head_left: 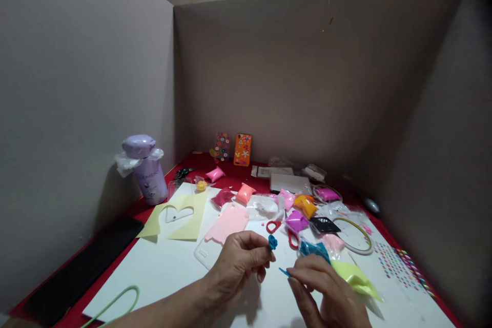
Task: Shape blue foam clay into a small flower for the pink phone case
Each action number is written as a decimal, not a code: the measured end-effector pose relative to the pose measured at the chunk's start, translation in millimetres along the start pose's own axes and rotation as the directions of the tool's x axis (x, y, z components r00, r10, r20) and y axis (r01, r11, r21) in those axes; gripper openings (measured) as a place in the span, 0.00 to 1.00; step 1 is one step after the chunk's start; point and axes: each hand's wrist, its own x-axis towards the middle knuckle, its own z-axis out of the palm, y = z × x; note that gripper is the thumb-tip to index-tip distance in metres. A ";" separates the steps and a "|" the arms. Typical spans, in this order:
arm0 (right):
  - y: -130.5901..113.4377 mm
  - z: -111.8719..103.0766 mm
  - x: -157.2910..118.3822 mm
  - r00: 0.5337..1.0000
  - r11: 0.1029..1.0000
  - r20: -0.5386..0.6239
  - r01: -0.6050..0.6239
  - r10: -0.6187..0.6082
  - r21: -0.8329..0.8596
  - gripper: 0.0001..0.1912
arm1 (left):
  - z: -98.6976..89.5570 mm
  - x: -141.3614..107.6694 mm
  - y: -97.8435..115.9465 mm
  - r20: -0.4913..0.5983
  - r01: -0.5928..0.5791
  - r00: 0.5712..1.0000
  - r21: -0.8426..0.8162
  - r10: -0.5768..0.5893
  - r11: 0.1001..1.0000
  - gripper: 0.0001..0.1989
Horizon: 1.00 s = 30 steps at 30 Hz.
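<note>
A small blue rose-like clay piece (272, 242) is pinched between the thumb and forefinger of my left hand (244, 261), above the white board (154, 271). To its right, my right hand (326, 287) pinches a thin, pointed blue strip (284, 271); the two blue pieces are apart. Beyond my right hand lies a bag of blue clay (314, 250), partly hidden by the fingers. Left of my left hand, a clear phone case (202, 253) carries a flat pink clay sheet (228, 223). Red-handled scissors (273, 226) lie just past the fingers.
Clay packets, including yellow (355, 278), purple (297, 220) and orange (305, 205), lie behind and right. A purple bottle (151, 177), cut yellow paper (188, 218) and a green cord (126, 294) are left. Decorated phone cases (243, 149) stand behind; a gem sheet (400, 266) lies right.
</note>
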 end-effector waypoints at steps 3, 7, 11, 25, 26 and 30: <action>3.6 -1.1 1.9 0.998 0.997 0.021 0.061 -0.060 -0.037 0.12 | 0.6 -1.7 0.6 0.032 0.041 0.999 -0.039 -0.040 0.998 0.10; 4.9 1.0 3.5 0.998 0.998 0.023 0.054 -0.053 -0.042 0.11 | 0.9 -3.0 0.2 0.052 0.075 0.996 -0.069 -0.071 0.995 0.10; 1.9 2.3 6.6 0.999 0.998 0.020 0.051 -0.051 -0.041 0.10 | 1.2 -3.5 0.8 0.052 0.086 0.995 -0.075 -0.082 0.993 0.10; -2.3 6.2 2.5 1.000 0.995 0.000 -0.017 0.017 -0.094 0.11 | 6.4 -4.7 1.2 -0.026 -0.093 0.995 0.060 0.095 0.994 0.10; -1.5 6.5 1.8 1.000 0.995 0.009 -0.012 0.013 -0.098 0.11 | 6.5 -4.9 0.7 -0.022 -0.103 0.994 0.070 0.104 0.992 0.10; 1.2 7.6 -1.6 1.000 0.993 -0.003 -0.001 0.001 -0.117 0.13 | 6.2 -6.3 -0.5 -0.001 -0.125 0.992 0.114 0.126 0.986 0.11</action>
